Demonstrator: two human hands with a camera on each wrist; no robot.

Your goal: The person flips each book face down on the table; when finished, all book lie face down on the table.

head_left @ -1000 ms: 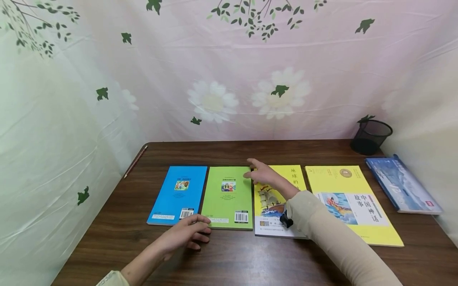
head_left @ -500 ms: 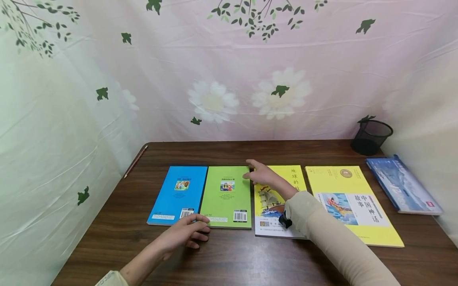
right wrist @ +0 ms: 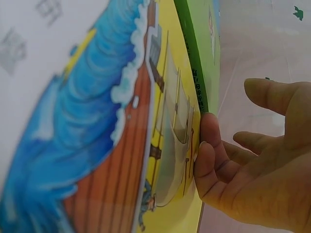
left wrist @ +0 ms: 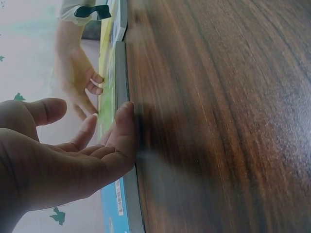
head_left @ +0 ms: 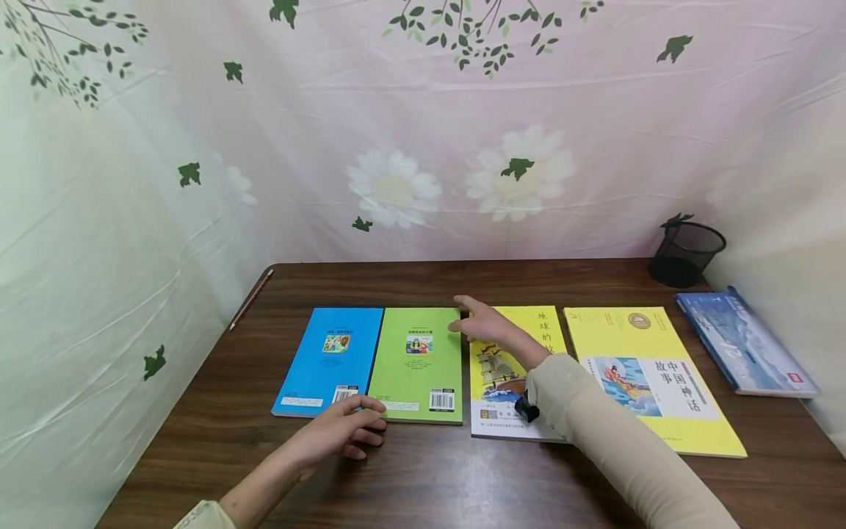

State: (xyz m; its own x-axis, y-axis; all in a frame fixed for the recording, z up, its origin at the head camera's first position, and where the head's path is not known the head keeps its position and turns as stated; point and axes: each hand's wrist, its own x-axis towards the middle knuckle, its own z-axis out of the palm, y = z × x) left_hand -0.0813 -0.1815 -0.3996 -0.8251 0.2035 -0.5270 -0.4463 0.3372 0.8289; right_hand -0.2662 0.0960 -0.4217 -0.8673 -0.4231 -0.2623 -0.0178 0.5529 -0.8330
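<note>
In the head view a green book (head_left: 419, 375) lies flat, back cover up, close beside a blue book (head_left: 324, 367). My left hand (head_left: 340, 433) is at the green book's near left corner, fingertips at its front edge. The left wrist view shows that hand (left wrist: 73, 165) with fingers loosely bent and thumb apart. Over a yellow book with a ship (head_left: 499, 367) reaches my right hand (head_left: 492, 327), fingers at the green book's right edge. From the right wrist, two fingertips of this hand (right wrist: 262, 189) touch near the green book's spine (right wrist: 197, 73); the thumb stays apart.
A larger yellow book (head_left: 628, 330) lies right of the ship book. Further right are a dark blue book (head_left: 743, 345) and a black mesh pen holder (head_left: 684, 253). One pencil (head_left: 251, 299) lies along the left table edge. Printed curtains (head_left: 423, 110) enclose the table.
The green book has slid slightly left towards the blue one, widening its gap to the ship book. My left hand has shifted slightly left too; my right fingers have followed the book's edge.
</note>
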